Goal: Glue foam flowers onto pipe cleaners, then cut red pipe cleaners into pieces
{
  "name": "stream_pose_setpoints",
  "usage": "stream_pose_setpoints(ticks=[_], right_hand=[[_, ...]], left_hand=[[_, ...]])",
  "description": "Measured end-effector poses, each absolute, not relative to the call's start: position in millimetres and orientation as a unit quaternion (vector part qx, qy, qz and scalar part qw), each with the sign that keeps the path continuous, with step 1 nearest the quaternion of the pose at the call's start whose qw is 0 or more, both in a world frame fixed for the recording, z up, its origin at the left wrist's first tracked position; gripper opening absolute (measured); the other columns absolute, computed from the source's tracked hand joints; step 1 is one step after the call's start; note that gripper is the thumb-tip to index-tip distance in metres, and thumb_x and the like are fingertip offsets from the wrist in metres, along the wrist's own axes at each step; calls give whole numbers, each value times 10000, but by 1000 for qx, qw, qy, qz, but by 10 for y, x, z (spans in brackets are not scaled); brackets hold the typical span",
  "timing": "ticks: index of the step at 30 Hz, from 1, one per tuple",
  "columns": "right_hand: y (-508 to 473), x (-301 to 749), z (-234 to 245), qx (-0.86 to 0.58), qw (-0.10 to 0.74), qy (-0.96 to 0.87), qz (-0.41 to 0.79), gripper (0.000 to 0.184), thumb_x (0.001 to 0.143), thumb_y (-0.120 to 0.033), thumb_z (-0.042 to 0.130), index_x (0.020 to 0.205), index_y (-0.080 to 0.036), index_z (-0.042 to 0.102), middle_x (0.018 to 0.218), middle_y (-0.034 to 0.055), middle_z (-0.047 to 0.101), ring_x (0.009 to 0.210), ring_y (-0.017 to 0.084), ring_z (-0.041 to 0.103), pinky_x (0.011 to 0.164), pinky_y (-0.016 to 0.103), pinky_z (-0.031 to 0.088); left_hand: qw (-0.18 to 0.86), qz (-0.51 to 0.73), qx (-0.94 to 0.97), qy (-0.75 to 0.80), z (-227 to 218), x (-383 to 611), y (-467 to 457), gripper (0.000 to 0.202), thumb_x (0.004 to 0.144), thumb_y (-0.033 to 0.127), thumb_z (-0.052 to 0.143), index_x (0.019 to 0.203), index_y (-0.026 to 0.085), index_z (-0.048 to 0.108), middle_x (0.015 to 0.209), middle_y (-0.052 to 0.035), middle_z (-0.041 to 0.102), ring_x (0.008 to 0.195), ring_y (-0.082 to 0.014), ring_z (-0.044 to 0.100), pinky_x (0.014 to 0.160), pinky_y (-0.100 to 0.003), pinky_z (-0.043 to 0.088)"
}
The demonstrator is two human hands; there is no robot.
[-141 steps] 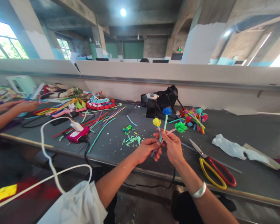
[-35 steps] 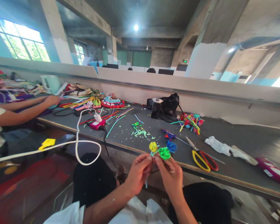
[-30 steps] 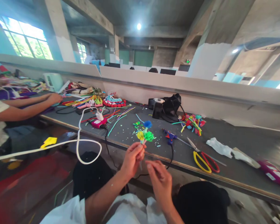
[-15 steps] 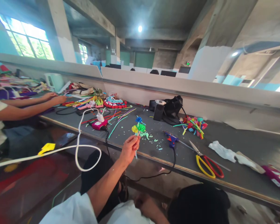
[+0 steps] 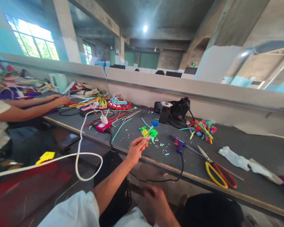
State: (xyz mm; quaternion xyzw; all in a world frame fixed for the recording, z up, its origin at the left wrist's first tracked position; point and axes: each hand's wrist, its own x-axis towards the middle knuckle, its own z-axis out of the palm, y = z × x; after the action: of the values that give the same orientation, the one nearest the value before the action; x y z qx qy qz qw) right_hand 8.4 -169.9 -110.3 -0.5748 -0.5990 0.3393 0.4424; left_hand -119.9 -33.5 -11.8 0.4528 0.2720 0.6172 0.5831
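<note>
My left hand (image 5: 136,150) is raised over the table's front edge, pinched shut on the stems of a small bunch of pipe-cleaner flowers (image 5: 149,131), yellow, green and blue. My right hand (image 5: 157,199) hangs low by my lap, below the table, blurred by motion, so its fingers cannot be made out. A blue glue gun (image 5: 178,144) lies on the dark table (image 5: 251,148) just right of the bunch, its black cord hanging over the edge.
Yellow and red scissors (image 5: 216,175) lie to the right, near a white cloth (image 5: 235,157). A pile of finished flowers (image 5: 202,128) sits by a black bag (image 5: 177,108). Loose pipe cleaners (image 5: 118,121) and a pink charger (image 5: 101,126) lie left. Another person's arms (image 5: 35,105) reach in there.
My right hand let go of the bunch and dropped to my lap. My left hand alone carries the flowers, held out over the table edge. The glue gun now lies on the table.
</note>
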Motion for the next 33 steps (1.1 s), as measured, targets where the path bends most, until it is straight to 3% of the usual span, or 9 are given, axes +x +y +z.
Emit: stream_pose_setpoints(ticks=[1, 4, 8, 13, 16, 20, 24, 28, 33], right_hand=[[-1636, 166, -978, -564, 456, -589, 357, 200, 736, -405, 657, 828, -285, 788, 736, 24, 742, 646, 233, 683, 576, 302, 524], [-1447, 456, -575, -551, 494, -553, 383, 461, 830, -520, 591, 1139, -196, 701, 717, 27, 682, 561, 171, 598, 458, 249, 455], [-1262, 740, -117, -437, 616, -490, 436, 593, 801, -470, 684, 1330, -235, 556, 1052, 60, 660, 812, 171, 604, 609, 249, 506], [-1140, 778, 96, -425, 642, -472, 430, 498, 804, -468, 685, 1235, -223, 637, 1187, 84, 657, 1013, 220, 599, 731, 285, 506], [-1104, 729, 99, -441, 644, -473, 409, 405, 806, -443, 688, 1142, -217, 689, 1136, 72, 685, 946, 203, 614, 758, 302, 497], [-1085, 695, 83, -448, 655, -469, 387, 250, 799, -391, 702, 968, -210, 737, 948, 30, 718, 858, 169, 613, 790, 289, 476], [-1077, 733, 71, -453, 654, -469, 383, 220, 779, -383, 704, 875, -190, 749, 774, 22, 703, 768, 176, 616, 732, 291, 484], [-1066, 793, 69, -454, 650, -476, 381, 193, 754, -374, 717, 817, -195, 754, 738, 16, 703, 727, 176, 624, 715, 295, 491], [-1010, 858, 141, -470, 638, -489, 365, 224, 766, -389, 734, 871, -193, 759, 782, 24, 717, 742, 173, 633, 721, 294, 491]], left_hand=[[579, 611, 465, 275, -109, -1170, -379, 305, 773, 419, 725, 847, 124, 732, 637, -6, 559, 513, -53, 339, 504, -231, 225], [568, 585, 503, 288, -75, -1086, -513, 293, 789, 425, 710, 783, 133, 738, 638, -14, 571, 545, -76, 372, 534, -236, 264], [556, 553, 543, 300, -33, -962, -641, 301, 762, 440, 729, 668, 155, 714, 648, -24, 592, 610, -118, 448, 576, -240, 319], [558, 528, 563, 306, -53, -811, -738, 316, 752, 477, 725, 786, 164, 751, 615, -10, 589, 614, -133, 476, 593, -242, 347], [586, 529, 536, 299, -100, -754, -767, 325, 741, 473, 738, 808, 155, 750, 605, -4, 584, 604, -122, 470, 588, -237, 344], [656, 531, 454, 286, -143, -712, -778, 332, 716, 456, 768, 786, 135, 722, 572, 14, 543, 533, -78, 378, 509, -218, 235], [704, 508, 423, 262, -147, -680, -781, 365, 712, 485, 761, 753, 135, 669, 515, 56, 412, 481, -56, 284, 478, -218, 177], [731, 482, 419, 239, -152, -631, -741, 377, 714, 489, 759, 720, 136, 626, 506, 81, 318, 466, -45, 205, 464, -219, 133], [752, 454, 428, 212, -140, -563, -591, 367, 735, 476, 751, 745, 130, 628, 507, 92, 283, 459, -40, 174, 458, -224, 104]])
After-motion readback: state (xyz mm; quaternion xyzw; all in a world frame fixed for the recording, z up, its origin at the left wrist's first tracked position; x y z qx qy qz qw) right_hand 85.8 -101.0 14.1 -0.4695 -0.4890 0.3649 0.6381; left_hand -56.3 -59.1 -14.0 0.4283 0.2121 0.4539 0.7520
